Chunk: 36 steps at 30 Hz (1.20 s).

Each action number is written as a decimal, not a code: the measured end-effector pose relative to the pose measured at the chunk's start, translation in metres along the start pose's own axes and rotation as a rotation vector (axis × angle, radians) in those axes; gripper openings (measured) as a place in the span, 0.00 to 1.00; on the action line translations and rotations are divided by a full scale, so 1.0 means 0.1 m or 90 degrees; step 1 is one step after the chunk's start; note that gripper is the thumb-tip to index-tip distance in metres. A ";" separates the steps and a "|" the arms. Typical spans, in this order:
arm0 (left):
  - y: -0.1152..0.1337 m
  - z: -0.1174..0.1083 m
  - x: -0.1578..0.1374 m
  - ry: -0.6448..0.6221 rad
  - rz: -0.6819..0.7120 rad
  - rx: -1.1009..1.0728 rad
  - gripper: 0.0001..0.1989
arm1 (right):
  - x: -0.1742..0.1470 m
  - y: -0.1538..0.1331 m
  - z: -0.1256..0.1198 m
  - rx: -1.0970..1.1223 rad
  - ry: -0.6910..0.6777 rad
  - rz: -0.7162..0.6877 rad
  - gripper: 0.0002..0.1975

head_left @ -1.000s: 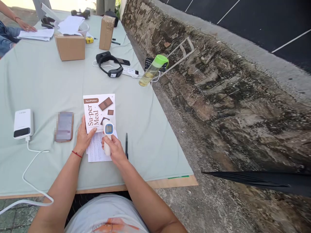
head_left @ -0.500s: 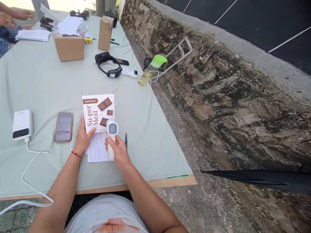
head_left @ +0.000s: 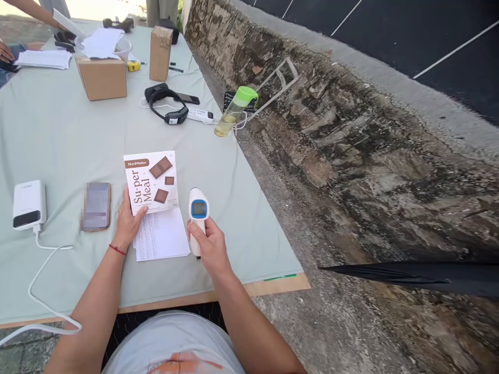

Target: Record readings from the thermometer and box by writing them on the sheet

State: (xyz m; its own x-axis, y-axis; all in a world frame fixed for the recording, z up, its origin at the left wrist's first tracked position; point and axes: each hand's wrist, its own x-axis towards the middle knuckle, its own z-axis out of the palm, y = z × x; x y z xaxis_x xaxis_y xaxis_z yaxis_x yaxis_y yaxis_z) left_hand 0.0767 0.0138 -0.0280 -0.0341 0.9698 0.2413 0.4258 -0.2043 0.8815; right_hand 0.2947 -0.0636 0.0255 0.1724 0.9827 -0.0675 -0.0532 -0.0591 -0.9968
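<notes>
My left hand (head_left: 130, 221) grips the lower left edge of a white box (head_left: 156, 193) printed "NutriMotion Su-per Meal" with brown squares; its thumb lies on the front. Under the box's near end are printed paper sheets (head_left: 163, 239) on the cloth. My right hand (head_left: 210, 241) is wrapped around the handle of a white infrared thermometer (head_left: 194, 195) with a blue-rimmed screen facing me. The thermometer is apart from the box, to its right. A pen, mostly hidden, shows only its tip below the handle. Left of my left hand lies a phone (head_left: 97, 206), partly blurred out.
A white power bank (head_left: 29, 204) with a cable lies at left. Farther back are a black headband device (head_left: 167, 104), a green-capped bottle (head_left: 236, 111), a cardboard box (head_left: 102, 80) and a taller carton (head_left: 160, 54). Another person's arm (head_left: 37, 11) reaches in. A stone wall (head_left: 312, 135) runs along the right.
My right hand has moved the thermometer right, off the box's corner and the papers, and now covers most of the pen. My left hand still holds the box. The view has shifted slightly.
</notes>
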 end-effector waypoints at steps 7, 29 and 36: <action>0.09 -0.03 -0.01 -0.025 -0.032 0.016 0.42 | 0.37 0.43 -0.58 -0.356 0.224 0.005 0.32; 0.00 0.05 -0.03 0.080 0.073 -0.059 0.43 | 0.19 0.88 -0.59 -0.620 0.067 -0.057 0.28; -0.10 0.08 0.08 0.077 0.072 -0.093 0.41 | 0.18 0.87 -0.49 -0.701 0.039 -0.095 0.24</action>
State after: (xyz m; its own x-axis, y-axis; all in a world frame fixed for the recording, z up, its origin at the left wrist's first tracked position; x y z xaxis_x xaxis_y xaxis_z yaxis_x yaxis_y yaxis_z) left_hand 0.0796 0.0247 -0.0380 -0.1053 0.9185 0.3811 0.2979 -0.3365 0.8933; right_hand 0.3417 -0.0597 -0.0647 0.1546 0.9843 0.0851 0.8687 -0.0944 -0.4862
